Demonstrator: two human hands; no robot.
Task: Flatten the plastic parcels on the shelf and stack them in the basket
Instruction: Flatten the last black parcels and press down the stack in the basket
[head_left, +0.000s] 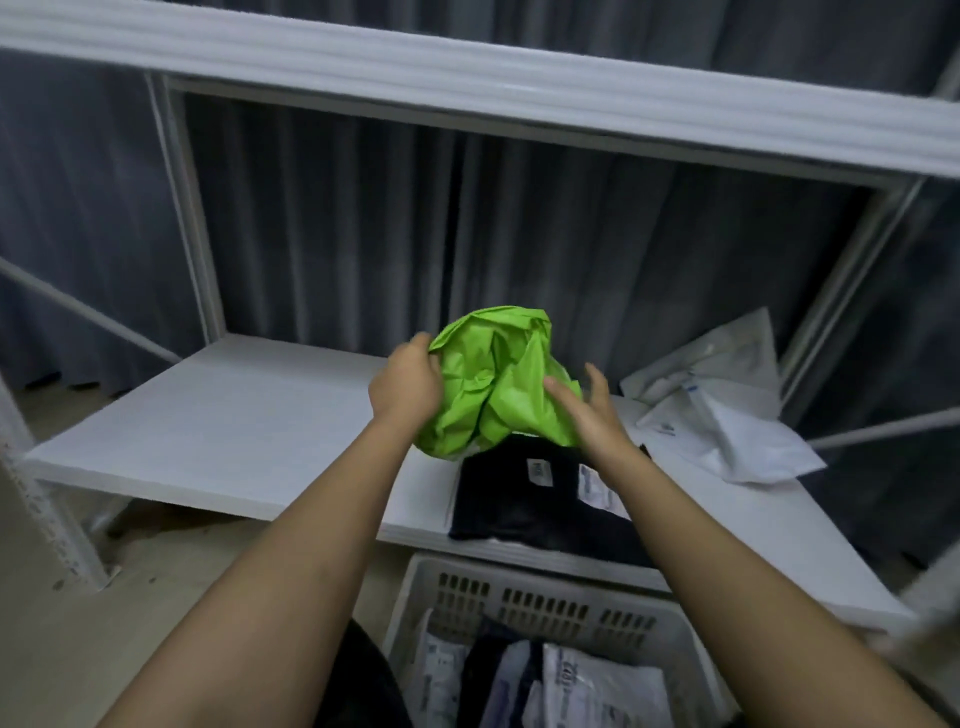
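Note:
A crumpled bright green plastic parcel (493, 379) is lifted just above the white shelf (234, 426). My left hand (408, 387) grips its left side with curled fingers. My right hand (589, 408) touches its right side with straight, spread fingers. Below the green parcel a flat black parcel (540, 499) with white labels lies at the shelf's front edge. A pile of white and clear parcels (727, 415) sits at the right end of the shelf. The white slotted basket (540, 597) stands on the floor in front, holding several parcels.
The shelf frame has a white upper board (467, 78) overhead and metal uprights (182, 208) at the left and right. Grey curtains (363, 234) hang behind. Pale floor (130, 597) lies to the left of the basket.

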